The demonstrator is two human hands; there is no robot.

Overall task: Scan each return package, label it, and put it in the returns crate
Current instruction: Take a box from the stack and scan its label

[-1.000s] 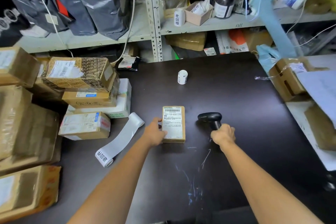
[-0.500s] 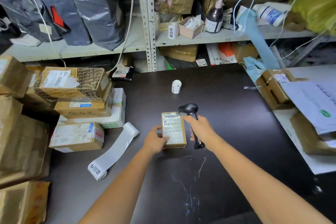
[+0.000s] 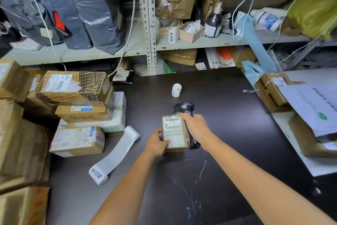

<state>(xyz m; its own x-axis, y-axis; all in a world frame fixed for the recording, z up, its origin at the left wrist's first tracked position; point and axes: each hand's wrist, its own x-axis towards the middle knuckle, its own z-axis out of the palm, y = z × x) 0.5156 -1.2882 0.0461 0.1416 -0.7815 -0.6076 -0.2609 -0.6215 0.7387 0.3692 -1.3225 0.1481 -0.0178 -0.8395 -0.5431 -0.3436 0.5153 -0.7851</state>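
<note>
A small brown package (image 3: 174,133) with a white barcode label on top is at the middle of the dark table (image 3: 228,119). My left hand (image 3: 156,142) grips its left edge, thumb on the label. My right hand (image 3: 197,127) holds a black handheld scanner (image 3: 184,108) by the handle, its head just above the package's far end, over the barcode. A partly unrolled roll of white return labels (image 3: 116,153) lies to the left on the table.
Stacked cardboard parcels (image 3: 76,104) crowd the table's left side. A small label roll (image 3: 176,90) stands at the table's middle back. Boxes and papers (image 3: 299,115) sit at the right edge. Metal shelving (image 3: 147,24) with bags, boxes and a bottle lines the back.
My right hand has lifted the scanner off the table and swung it left over the package's barcode. My left hand has kept hold of the package and raised it slightly.
</note>
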